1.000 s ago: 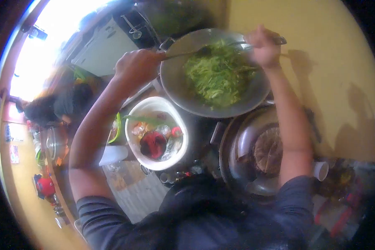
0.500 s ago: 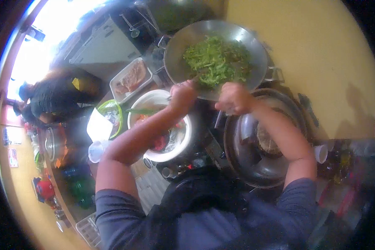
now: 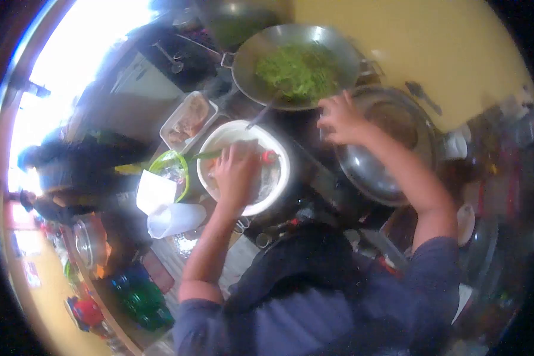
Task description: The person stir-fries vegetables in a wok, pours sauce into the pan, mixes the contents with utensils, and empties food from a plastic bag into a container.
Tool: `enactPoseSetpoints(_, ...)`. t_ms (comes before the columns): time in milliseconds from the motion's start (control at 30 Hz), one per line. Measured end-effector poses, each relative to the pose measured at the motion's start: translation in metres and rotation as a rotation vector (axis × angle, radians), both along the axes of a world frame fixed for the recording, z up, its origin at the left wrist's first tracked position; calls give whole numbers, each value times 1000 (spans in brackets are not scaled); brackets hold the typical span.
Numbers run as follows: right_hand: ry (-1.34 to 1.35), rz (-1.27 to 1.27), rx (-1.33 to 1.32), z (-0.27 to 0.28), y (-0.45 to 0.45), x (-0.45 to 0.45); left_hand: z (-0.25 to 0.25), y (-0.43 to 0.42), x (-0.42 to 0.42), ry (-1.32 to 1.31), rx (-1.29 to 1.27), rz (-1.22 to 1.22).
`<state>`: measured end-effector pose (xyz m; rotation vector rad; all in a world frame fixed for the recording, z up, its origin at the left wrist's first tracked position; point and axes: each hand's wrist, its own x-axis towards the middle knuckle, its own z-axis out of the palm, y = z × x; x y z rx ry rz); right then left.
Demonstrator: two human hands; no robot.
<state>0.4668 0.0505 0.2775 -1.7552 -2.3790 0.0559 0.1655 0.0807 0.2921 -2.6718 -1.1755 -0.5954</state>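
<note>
Now the left hand point(image 3: 237, 172) hangs over the white tub point(image 3: 285, 172), grip impossible to tell; the right hand point(image 3: 341, 120), fingers loosely apart, hovers by the near edge of the wok point(image 3: 345, 68), greens point(image 3: 296, 71) heaped mid-pan!

The left hand point(image 3: 237, 175) blocks a good chunk of whatever's in the white tub point(image 3: 285, 169), and it's too smeary to tell if it's gripping anything. Same blur on the right hand point(image 3: 340, 121). Right forearm point(image 3: 406, 166) covers part of the big pan point(image 3: 365, 175). Greens point(image 3: 299, 71) are mush, no single leaf readable. Shirt point(image 3: 302, 320) runs off the bottom edge.
</note>
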Motion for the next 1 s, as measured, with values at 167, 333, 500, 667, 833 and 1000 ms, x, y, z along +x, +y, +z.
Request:
enactPoseSetpoints(167,170,-69,49,30,-40,-85,-30,-76,-74,-272,-108,-66)
enactPoseSetpoints(333,550,1,335,7,-137,-225,-82,-145,-127,-394,-328,-268)
enactPoseSetpoints(500,721,-391,-126,-84,-236,-287,-99,-188,-143,-251,-590,-500)
enactPoseSetpoints(667,667,-904,-97,-171,-366,-278,-106,-203,-124,-62,-584,-743)
enactPoseSetpoints(833,794,-1284,-285,-287,-519,-273,-107,-224,-106,-145,-533,-885)
enactPoseSetpoints(1000,412,-1428,-1131,-398,-693,-332,-134,-262,-118,158,-631,-732)
